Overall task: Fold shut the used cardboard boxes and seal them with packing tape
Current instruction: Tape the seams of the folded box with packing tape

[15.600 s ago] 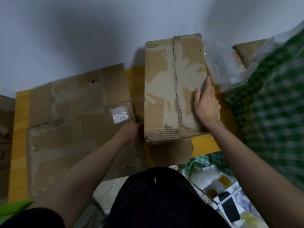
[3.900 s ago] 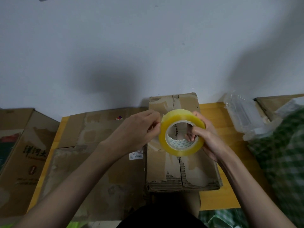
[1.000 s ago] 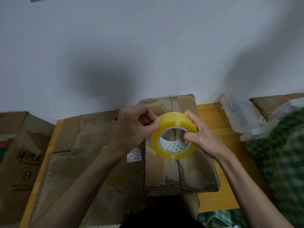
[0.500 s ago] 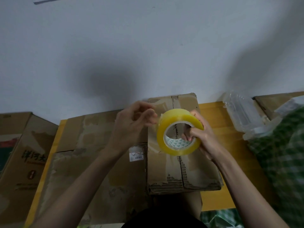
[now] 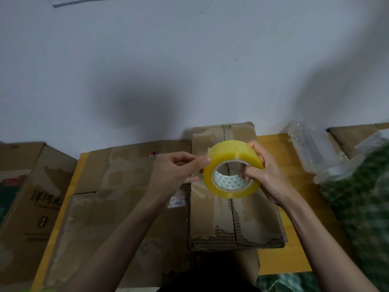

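The roll of packing tape (image 5: 232, 168) is held in the air above the folded-shut cardboard box (image 5: 235, 220), which stands at the back of the tabletop (image 5: 294, 260) against the wall; my right hand (image 5: 265, 175) grips the roll with fingers hooked through its core and thumb curled over the outer band. My left hand (image 5: 176, 171) pinches thumb and forefinger at the roll's left rim, which I judge to be the step of finding and lifting the free tape end. The next move calls for peeling a length free and laying it along the box's centre seam; a flattened carton (image 5: 117, 207) lies just beside, to the left.
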Action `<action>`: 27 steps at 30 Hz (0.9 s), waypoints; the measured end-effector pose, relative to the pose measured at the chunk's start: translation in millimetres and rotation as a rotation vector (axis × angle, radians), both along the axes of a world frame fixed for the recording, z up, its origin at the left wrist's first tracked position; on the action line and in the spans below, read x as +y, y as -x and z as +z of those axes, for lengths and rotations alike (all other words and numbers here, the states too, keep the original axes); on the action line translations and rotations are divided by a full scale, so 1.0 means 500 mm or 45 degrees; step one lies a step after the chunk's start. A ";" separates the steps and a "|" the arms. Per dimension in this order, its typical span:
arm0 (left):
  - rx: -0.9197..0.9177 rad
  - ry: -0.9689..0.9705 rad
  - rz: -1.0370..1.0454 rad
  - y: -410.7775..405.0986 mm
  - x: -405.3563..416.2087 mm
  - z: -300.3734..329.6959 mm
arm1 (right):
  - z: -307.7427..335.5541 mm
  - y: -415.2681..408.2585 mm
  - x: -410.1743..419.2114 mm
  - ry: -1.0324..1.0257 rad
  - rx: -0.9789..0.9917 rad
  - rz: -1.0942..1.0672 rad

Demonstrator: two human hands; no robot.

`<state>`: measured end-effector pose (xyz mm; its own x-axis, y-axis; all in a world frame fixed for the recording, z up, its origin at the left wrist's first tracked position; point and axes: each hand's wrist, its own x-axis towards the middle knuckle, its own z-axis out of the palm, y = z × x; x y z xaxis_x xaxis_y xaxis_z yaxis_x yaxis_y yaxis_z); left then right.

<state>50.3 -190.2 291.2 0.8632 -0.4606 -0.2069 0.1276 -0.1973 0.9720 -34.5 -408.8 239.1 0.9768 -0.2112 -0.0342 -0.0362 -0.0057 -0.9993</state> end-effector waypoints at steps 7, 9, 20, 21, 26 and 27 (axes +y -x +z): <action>0.157 0.058 0.020 -0.004 0.003 -0.009 | 0.006 0.000 -0.008 0.086 0.011 0.029; 0.139 0.063 0.011 -0.001 0.002 -0.008 | 0.006 0.000 -0.008 0.093 0.007 0.035; -1.023 -0.540 -0.612 -0.015 0.008 -0.049 | 0.001 0.005 0.009 0.015 -0.018 0.017; -1.063 -0.572 -0.650 -0.022 0.007 -0.053 | -0.002 0.007 0.012 0.000 -0.019 0.005; -1.156 -0.373 -0.851 -0.056 0.013 -0.050 | -0.017 0.026 0.029 -0.186 -0.024 0.011; -1.201 -0.351 -0.924 -0.057 0.015 -0.047 | -0.020 0.031 0.034 -0.291 -0.021 0.064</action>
<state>78.7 -182.6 267.6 0.2882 -0.9375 0.1951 -0.8306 -0.1434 0.5381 -49.8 -392.0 228.9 0.9867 -0.1513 -0.0595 -0.0251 0.2194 -0.9753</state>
